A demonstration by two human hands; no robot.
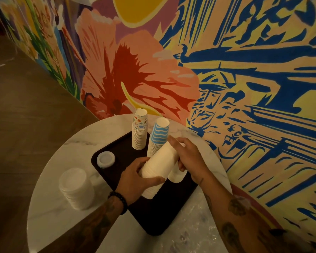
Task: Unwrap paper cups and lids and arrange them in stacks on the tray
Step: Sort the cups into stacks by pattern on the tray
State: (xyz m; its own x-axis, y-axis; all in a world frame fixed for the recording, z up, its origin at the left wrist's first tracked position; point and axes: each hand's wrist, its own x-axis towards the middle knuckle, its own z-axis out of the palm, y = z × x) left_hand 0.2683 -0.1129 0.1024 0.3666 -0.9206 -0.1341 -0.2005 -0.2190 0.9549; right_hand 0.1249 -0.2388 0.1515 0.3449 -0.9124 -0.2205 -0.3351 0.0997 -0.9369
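Head view: the left hand [135,178] and right hand [189,157] both grip a tilted white cup stack [161,161] above the dark tray [117,172]. The left fingers [144,160] curl round its wide rim end and the right fingers [173,142] lie over its narrow end.

As I judge it, the main risk is that a leaning stack held only at its ends could slide apart in the middle and spill cups. Its upper end is just beside the blue-striped cup stack [158,132] beyond the right fingers. A nudge there could topple that column, perhaps into the floral cup stack [140,132] just left of it. Crinkled clear wrap [192,229] lies on the table [49,216], nearer the person than the fingers, and a forearm could drag it.

Counts:
- **Tray:** one.
- **Patterned cup stacks standing:** two.
- **White stack in hand:** one.
- **More white cups:** some show under the right palm [177,175] and below the left fingers [150,193]. I cannot tell whether they are separate stacks.
- **Low lid pile [105,159]:** one, on the tray left of the left fingers.
- **Taller white lid stack [75,187]:** one, off the tray, further left.

Single cups are nested too tightly to count
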